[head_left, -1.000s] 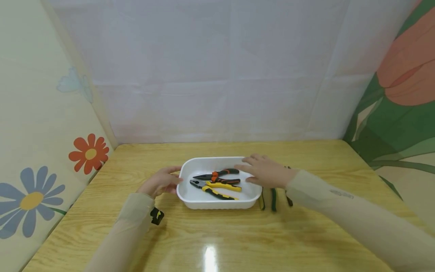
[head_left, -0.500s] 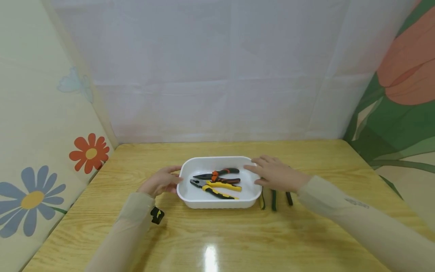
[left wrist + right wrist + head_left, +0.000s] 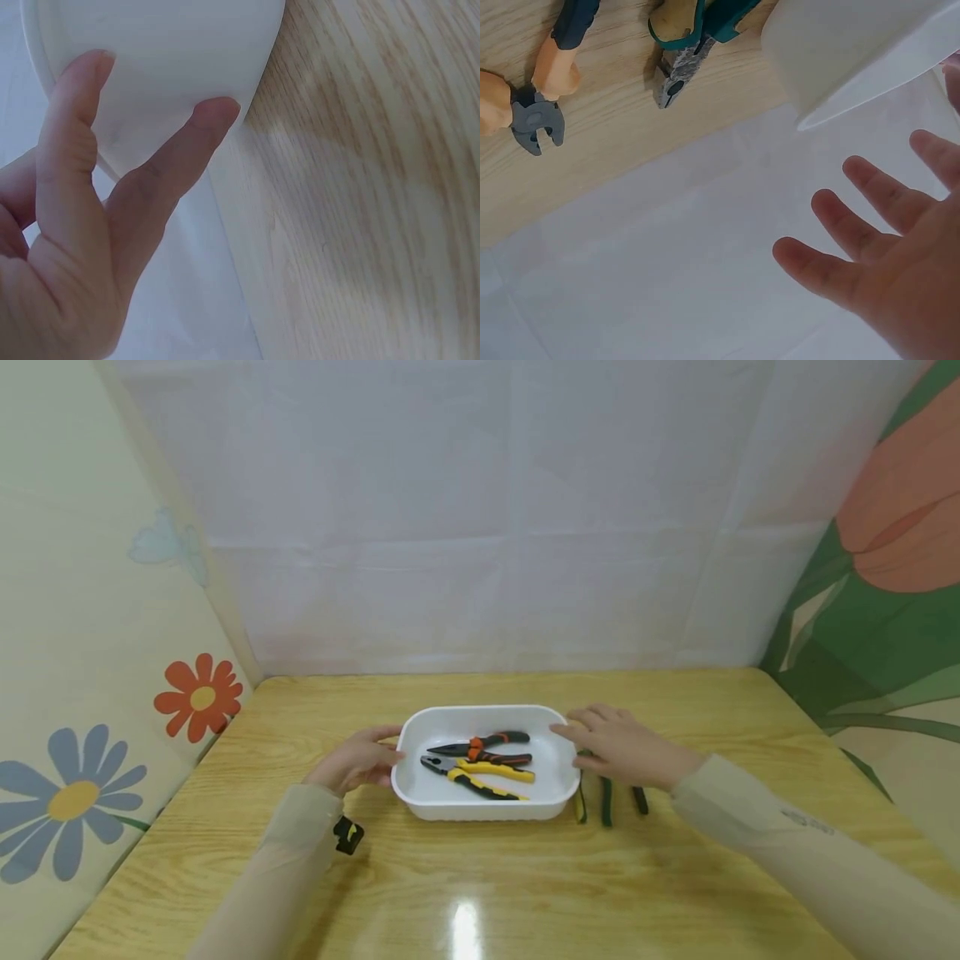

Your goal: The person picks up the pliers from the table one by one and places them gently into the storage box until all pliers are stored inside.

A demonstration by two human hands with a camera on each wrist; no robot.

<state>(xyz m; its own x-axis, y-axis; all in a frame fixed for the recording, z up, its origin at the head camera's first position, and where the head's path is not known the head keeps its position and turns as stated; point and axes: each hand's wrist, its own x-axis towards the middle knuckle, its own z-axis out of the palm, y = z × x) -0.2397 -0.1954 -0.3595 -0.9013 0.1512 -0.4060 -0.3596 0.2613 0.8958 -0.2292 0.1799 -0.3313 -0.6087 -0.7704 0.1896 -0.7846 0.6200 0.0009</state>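
Needle-nose pliers with red and black handles (image 3: 510,739) and combination pliers with yellow and black handles (image 3: 498,770) lie in a white tray (image 3: 480,812). In the head view my left hand (image 3: 356,760) is at the tray's left end. The left wrist view shows two extended fingers (image 3: 169,161) touching its outer wall. At the right end is my right hand (image 3: 626,743), fingers spread, fingertips by the rim in the head view. The right wrist view shows those straight fingers (image 3: 870,187) beside the tray wall (image 3: 840,52), holding nothing.
Right of the tray, partly under my right hand, lie green-and-yellow-handled pliers (image 3: 606,802) and a black-handled cutter (image 3: 640,800), whose grips look orange in the right wrist view. A small black and yellow item (image 3: 347,835) shows beside the left sleeve. White cloth hangs behind the table.
My right hand has moved right, from over the tray's right end to its outer side, uncovering more of the tray. The left hand, tray and pliers have stayed put.
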